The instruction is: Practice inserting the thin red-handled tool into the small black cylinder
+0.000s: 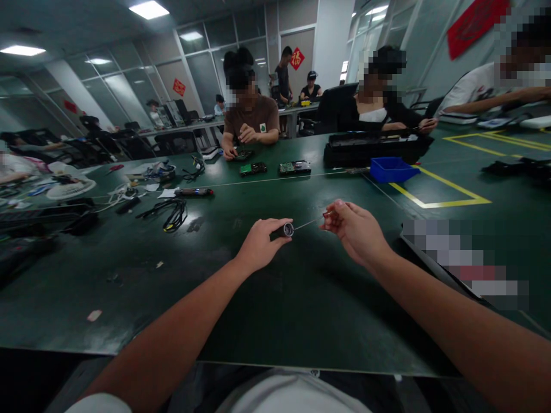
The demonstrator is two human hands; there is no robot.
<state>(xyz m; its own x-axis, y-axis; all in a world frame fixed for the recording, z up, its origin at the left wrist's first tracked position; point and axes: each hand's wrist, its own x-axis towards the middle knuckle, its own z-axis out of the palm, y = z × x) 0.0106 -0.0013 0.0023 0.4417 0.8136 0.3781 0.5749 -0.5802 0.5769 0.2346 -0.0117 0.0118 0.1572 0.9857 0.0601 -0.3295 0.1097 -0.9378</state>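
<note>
Green table [275,321] | left hand [259,244] | dark cylinder [286,230] between thumb and fingers

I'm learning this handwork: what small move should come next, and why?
Perhaps line the thin rod up with the dark cylinder: the right hand holds it aslant, its tip close to the cylinder, which the left hand grips.

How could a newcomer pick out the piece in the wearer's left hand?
Start at the large green table, then find the wearer's left hand above it. It holds a dark cylinder, whose round, pale-rimmed end sets it apart from the thin rod running to the right hand.
</note>
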